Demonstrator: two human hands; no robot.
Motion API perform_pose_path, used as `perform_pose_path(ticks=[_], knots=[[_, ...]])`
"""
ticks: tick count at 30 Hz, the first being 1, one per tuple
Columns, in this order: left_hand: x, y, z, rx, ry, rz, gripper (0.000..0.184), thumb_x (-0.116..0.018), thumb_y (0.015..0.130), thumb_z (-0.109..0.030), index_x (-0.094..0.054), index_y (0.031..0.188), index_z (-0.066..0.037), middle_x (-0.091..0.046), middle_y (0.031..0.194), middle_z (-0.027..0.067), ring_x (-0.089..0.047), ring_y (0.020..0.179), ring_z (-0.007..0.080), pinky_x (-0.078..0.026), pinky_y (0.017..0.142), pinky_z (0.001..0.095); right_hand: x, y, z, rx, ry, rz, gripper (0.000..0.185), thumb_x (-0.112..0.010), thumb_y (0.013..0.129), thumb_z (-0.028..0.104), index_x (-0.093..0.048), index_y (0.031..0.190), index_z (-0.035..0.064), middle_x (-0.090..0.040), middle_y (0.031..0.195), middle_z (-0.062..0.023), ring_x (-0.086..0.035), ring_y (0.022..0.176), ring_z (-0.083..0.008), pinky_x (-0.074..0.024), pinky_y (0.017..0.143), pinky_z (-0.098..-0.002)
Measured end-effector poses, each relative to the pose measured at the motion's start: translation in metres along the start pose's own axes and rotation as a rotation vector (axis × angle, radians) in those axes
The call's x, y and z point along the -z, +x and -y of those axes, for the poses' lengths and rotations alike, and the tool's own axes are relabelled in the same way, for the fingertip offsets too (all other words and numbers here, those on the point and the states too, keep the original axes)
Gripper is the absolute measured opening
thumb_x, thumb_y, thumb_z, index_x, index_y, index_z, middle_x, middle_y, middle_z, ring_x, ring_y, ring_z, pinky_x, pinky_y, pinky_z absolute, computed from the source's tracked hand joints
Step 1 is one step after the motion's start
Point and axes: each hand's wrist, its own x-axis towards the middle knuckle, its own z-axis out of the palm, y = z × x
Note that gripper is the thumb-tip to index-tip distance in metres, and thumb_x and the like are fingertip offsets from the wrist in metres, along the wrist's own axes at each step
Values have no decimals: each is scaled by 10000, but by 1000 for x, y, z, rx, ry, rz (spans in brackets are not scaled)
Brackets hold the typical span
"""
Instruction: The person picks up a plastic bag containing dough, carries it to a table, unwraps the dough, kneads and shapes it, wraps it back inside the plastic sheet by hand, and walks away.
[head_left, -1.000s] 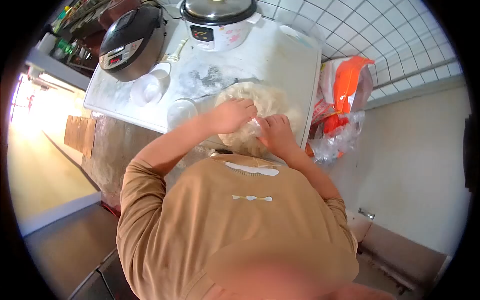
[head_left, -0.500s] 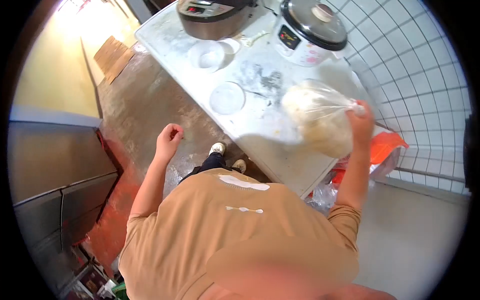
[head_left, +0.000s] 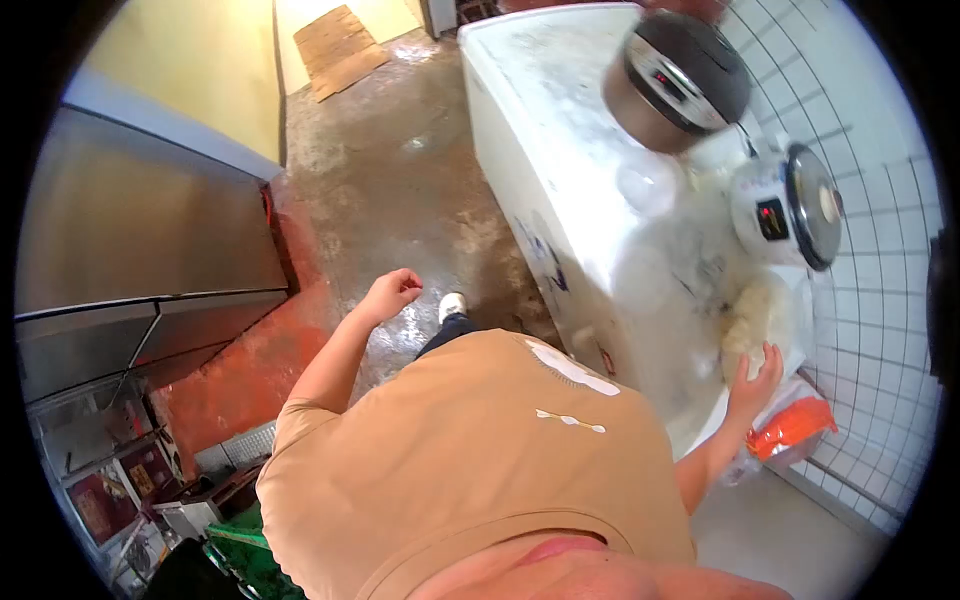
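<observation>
My right hand point(head_left: 755, 382) is by the near end of the clear plastic bag point(head_left: 760, 318) of pale, lumpy contents, its fingers spread. The bag lies on the white worktop point(head_left: 560, 110), close to the tiled wall. Whether the fingertips still touch the bag cannot be made out. Out over the floor, at the left of my body, my left hand point(head_left: 394, 294) has its fingers curled in, with nothing seen in them.
A dark rice cooker point(head_left: 678, 80) and a white cooker point(head_left: 785, 205) stand on the worktop, with a blurred clear tub point(head_left: 648, 185) nearby. An orange-and-clear package point(head_left: 795, 428) is at the right. Metal cabinets point(head_left: 150, 210) line the left; cardboard point(head_left: 338, 52) lies on the floor.
Both hands were at the bag; then the right held its gathered top while the left moved away. Now the right hand's fingers are spread, and the view has turned leftward toward the floor.
</observation>
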Motion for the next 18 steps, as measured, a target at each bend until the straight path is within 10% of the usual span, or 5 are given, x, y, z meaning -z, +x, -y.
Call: perform_pose_path(ticks=[18], knots=[[184, 159, 88, 14, -162, -105, 175, -611, 835, -146, -591, 946, -12, -620, 809, 54, -578, 760, 134, -472, 688, 283, -147, 162, 439, 708, 586, 577, 215, -663, 709, 15, -615, 917, 47, -610, 996, -114, -573, 931, -304, -467, 796, -380]])
